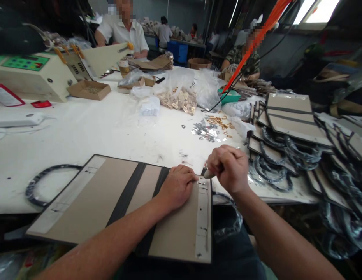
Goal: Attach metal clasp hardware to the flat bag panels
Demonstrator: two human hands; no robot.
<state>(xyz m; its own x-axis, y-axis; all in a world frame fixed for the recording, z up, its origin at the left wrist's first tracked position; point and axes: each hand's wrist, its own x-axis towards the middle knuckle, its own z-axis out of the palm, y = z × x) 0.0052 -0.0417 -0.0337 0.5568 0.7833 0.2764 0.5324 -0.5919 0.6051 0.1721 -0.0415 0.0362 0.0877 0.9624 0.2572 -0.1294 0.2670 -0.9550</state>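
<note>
An opened-out bag panel (111, 198) of beige board with black edging and two dark strips lies in front of me, overhanging the table's near edge. My left hand (178, 186) rests on its right part, fingers bent against the board, the tips beside small metal prongs (201, 182) in a white strip (202, 229). Just above the panel's top right corner, my right hand (229, 167) is closed in a fist. A rounded pale end shows under it, but what it grips is mostly hidden. Plastic-wrapped black handles (35, 186) stick out from both ends of the panel.
Silver plates (207, 131) and gold-coloured pieces (220, 121) lie loose beyond my hands, near a bag of metal parts (178, 99). Stacked panels with wrapped handles (292, 112) stand at right. A machine (29, 74) is at left; people (125, 31) sit across the table.
</note>
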